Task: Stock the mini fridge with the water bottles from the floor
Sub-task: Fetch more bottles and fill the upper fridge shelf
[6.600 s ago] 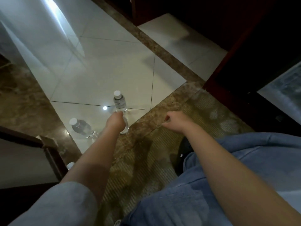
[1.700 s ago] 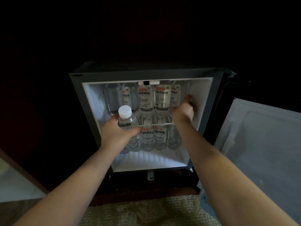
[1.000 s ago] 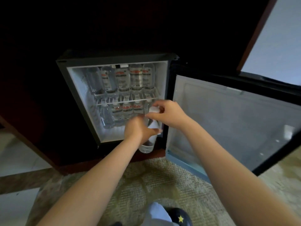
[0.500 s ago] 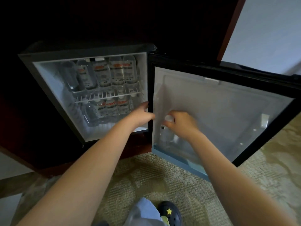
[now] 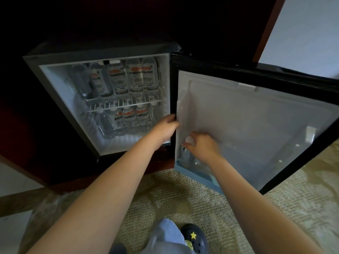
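The mini fridge (image 5: 55, 63) stands open in a dark cabinet, its door (image 5: 256, 116) swung out to the right. Several water bottles (image 5: 135, 77) fill its upper wire shelf, and more (image 5: 128, 118) stand below. A clear water bottle with a white cap (image 5: 187, 153) stands upright in the door's bottom rack (image 5: 200, 176), at the hinge end. My right hand (image 5: 203, 147) grips its top, fingers curled round the cap. My left hand (image 5: 167, 127) rests against the door's hinge-side edge, holding nothing that I can see.
A beige woven rug (image 5: 183, 202) lies in front of the fridge. My knee in blue trousers and a dark clog with a yellow star (image 5: 194, 237) are at the bottom. Pale floor tile (image 5: 11, 182) shows at the left, a pale wall (image 5: 308, 33) at the top right.
The bottle has sunk a little deeper into the door rack under my right hand. My left hand has shifted to the door's hinge edge. The view has swung slightly left.
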Motion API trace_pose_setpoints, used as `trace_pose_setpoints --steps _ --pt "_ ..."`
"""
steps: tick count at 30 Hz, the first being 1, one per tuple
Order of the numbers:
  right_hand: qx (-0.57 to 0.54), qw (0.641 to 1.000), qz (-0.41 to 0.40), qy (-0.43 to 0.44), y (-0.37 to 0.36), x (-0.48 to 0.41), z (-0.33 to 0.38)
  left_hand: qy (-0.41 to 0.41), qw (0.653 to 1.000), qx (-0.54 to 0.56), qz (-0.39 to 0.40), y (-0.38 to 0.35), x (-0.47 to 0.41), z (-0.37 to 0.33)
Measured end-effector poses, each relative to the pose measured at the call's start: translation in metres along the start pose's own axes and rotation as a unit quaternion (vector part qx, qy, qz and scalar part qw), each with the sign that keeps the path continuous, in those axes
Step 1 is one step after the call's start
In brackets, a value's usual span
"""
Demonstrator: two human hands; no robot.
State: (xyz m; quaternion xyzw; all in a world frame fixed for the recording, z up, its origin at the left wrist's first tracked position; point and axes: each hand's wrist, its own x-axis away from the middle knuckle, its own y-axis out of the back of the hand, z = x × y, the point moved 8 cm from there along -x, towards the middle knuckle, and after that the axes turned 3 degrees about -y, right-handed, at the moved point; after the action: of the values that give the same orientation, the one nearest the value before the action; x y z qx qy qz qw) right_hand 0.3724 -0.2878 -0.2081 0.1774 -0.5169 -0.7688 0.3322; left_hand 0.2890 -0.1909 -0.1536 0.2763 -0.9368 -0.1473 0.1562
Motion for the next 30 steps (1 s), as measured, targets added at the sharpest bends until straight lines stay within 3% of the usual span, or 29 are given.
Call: trace_pose_setpoints --steps 6,9,18,30 --pt "0.018 0.999 -0.018 -0.022 0.022 0.02 0.013 0.019 0.997 -0.019 -0.069 0.035 0.026 0.008" --pt "0.006 0.999 -0.037 0.01 0.035 0.038 0.041 0.016 0.996 -0.029 -0.087 0.056 0.049 0.01" --pt "-0.078 0.989 0.058 0.114 0.05 0.091 0.168 0.035 0.974 -0.045 -0.218 0.16 0.162 0.034" --pt "-0.089 0.926 0.214 0.296 -0.018 0.23 0.376 0.096 0.918 -0.039 -0.382 0.309 0.375 0.149"
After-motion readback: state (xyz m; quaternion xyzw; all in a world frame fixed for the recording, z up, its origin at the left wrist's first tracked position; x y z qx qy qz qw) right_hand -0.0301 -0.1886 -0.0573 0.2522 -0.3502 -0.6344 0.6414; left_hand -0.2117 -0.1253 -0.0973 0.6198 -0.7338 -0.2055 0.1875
